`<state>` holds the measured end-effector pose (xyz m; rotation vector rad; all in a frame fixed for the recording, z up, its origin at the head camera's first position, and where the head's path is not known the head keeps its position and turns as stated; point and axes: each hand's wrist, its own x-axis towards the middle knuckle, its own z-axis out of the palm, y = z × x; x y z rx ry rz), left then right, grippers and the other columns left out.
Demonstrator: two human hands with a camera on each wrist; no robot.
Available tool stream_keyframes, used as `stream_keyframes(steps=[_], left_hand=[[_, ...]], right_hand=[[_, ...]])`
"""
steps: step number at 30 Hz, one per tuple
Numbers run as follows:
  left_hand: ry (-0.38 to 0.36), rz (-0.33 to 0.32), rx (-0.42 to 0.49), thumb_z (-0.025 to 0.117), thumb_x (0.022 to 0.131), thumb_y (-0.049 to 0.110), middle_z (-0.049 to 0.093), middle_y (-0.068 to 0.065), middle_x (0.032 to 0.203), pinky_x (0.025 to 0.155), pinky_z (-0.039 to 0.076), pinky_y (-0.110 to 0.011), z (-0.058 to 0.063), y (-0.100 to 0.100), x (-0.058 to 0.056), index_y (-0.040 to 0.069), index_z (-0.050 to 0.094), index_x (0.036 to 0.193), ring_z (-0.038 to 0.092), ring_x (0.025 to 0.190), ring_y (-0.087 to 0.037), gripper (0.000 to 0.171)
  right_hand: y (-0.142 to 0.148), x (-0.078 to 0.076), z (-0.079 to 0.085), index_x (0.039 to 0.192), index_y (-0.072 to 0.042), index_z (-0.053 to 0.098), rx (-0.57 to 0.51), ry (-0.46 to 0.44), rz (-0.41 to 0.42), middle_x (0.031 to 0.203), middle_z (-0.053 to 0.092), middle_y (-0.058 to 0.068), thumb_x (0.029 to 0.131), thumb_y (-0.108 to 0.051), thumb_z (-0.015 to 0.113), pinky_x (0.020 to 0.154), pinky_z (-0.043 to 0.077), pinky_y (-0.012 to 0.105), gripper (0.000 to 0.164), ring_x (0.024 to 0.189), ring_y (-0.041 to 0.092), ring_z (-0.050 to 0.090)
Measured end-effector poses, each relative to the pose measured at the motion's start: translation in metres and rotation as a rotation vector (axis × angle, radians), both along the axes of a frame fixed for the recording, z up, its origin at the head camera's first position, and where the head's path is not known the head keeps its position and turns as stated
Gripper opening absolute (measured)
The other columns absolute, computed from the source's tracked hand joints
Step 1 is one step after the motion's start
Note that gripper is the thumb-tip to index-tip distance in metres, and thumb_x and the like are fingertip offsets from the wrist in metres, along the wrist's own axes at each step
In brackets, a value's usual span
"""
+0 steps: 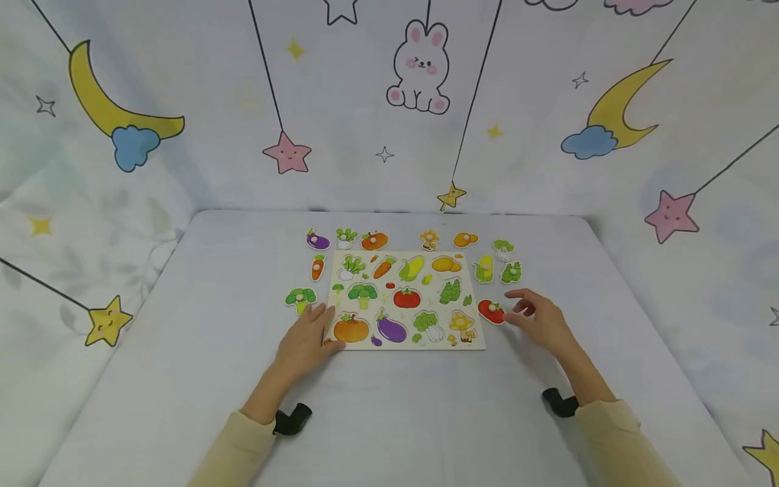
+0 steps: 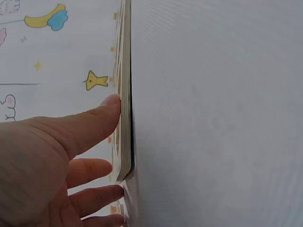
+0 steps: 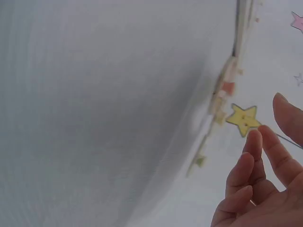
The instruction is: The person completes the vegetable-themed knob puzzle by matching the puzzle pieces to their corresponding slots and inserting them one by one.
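A flat wooden vegetable puzzle board (image 1: 426, 341) lies on the white table, with printed vegetables on its face. My left hand (image 1: 306, 343) rests at the board's lower left corner, fingers along the left side. In the left wrist view its thumb (image 2: 102, 116) touches the front edge of the board (image 2: 126, 94). To the right of the board lies a red tomato piece (image 1: 491, 312) with a small knob. My right hand (image 1: 540, 320) is at this piece, thumb by its right end. Its thumb and fingers (image 3: 246, 165) are apart in the right wrist view, with nothing between them.
Around the board lie loose pieces: broccoli (image 1: 301, 299), carrot (image 1: 318, 268), eggplant (image 1: 318, 239), radish (image 1: 346, 238), pumpkin (image 1: 374, 241), mushroom (image 1: 429, 239), potato (image 1: 465, 239), bok choy (image 1: 503, 249), corn (image 1: 483, 269) and a green vegetable (image 1: 511, 272). A patterned cloth backdrop (image 1: 353, 88) surrounds the table.
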<state>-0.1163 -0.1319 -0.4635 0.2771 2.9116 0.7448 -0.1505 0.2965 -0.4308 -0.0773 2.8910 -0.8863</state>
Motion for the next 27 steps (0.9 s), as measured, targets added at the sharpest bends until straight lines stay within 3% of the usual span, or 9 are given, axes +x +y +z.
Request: stream_keyframes(steps=[4,9,23,27], left_hand=[[0.015,0.004,-0.015,0.074,0.086,0.033,0.041,-0.023,0.151,0.116,0.026,-0.056,-0.003,0.001,0.0,-0.001,0.048,0.142,0.025,0.145,-0.046,0.07],[0.023,-0.013,-0.02,0.073,0.087,0.035,0.04,-0.022,0.151,0.117,0.026,-0.054,-0.006,0.004,-0.001,0.0,0.047,0.143,0.028,0.144,-0.044,0.071],[0.031,0.0,-0.036,0.071,0.088,0.037,0.038,-0.02,0.154,0.117,0.026,-0.055,-0.006,0.0,-0.001,0.002,0.046,0.145,0.027,0.145,-0.042,0.071],[0.026,0.0,-0.039,0.07,0.089,0.038,0.037,-0.02,0.154,0.117,0.026,-0.055,-0.004,-0.001,0.002,0.002,0.045,0.145,0.027,0.145,-0.042,0.071]], right_hand=[[0.005,-0.016,-0.01,0.128,-0.005,0.057,-0.021,-0.107,0.031,0.096,0.059,0.012,0.09,-0.017,0.069,0.063,0.044,0.028,0.041,0.086,0.024,0.05],[0.002,-0.025,-0.016,0.119,-0.007,0.061,0.037,-0.157,0.061,0.091,0.06,0.008,0.089,-0.019,0.071,0.061,0.04,0.028,0.035,0.079,0.02,0.052],[-0.014,-0.041,-0.012,0.101,-0.002,0.064,0.078,-0.126,0.079,0.082,0.058,0.009,0.09,-0.012,0.067,0.058,0.042,0.026,0.015,0.073,0.019,0.051],[-0.02,-0.045,-0.003,0.101,-0.001,0.064,0.078,-0.103,0.073,0.084,0.06,0.01,0.091,-0.012,0.066,0.058,0.042,0.027,0.015,0.073,0.02,0.051]])
